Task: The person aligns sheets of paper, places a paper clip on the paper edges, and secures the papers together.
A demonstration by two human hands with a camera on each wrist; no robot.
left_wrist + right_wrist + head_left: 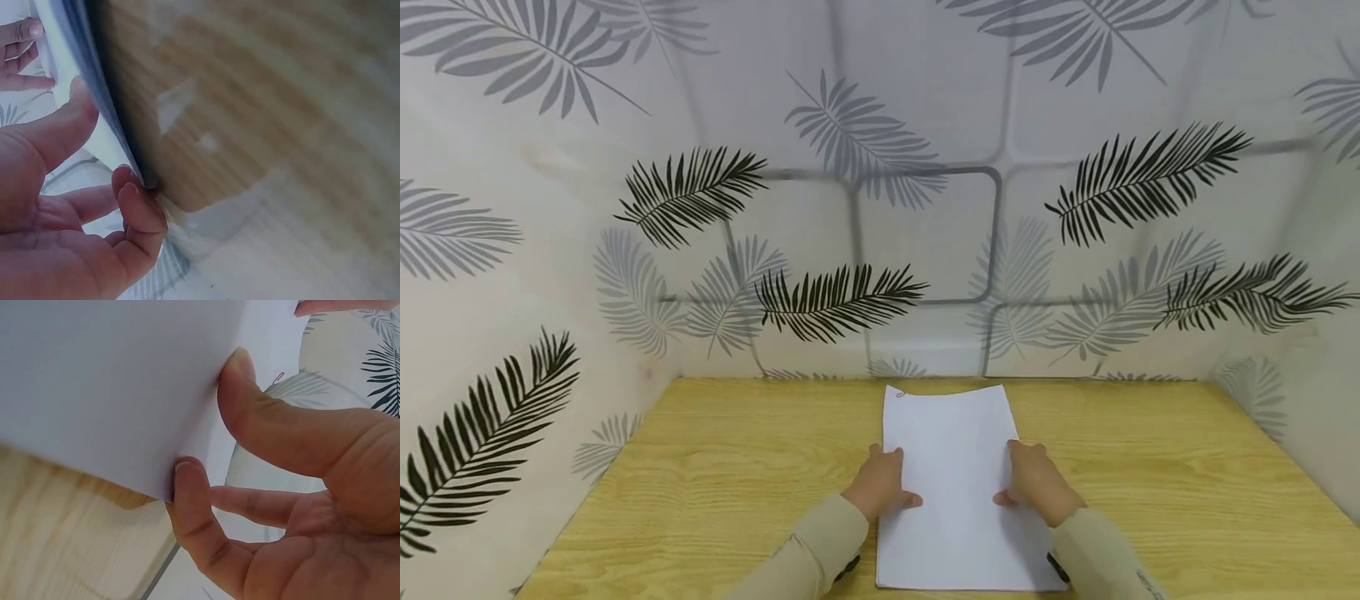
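A stack of white paper (pixel 951 492) lies lengthwise in front of me, its far end curving up at the corners. A small paper clip (pixel 901 394) sits at its far left corner and shows again as a reddish clip (pixel 279 377) in the right wrist view. My left hand (pixel 882 483) grips the left edge, thumb on top. On the opposite edge, my right hand (pixel 1036 479) holds the paper the same way. In the right wrist view, the thumb presses the top sheet (pixel 125 381) and a bent finger touches the edge. The left wrist view shows the stack's layered side (pixel 103 81).
The paper is over a light wood-grain table (pixel 760 467). Behind it hangs a pale curtain (pixel 925 242) with black and grey leaf prints. A similar leaf-printed cloth (pixel 475 292) covers the left side. Dark objects (pixel 847 568) show under the sleeves.
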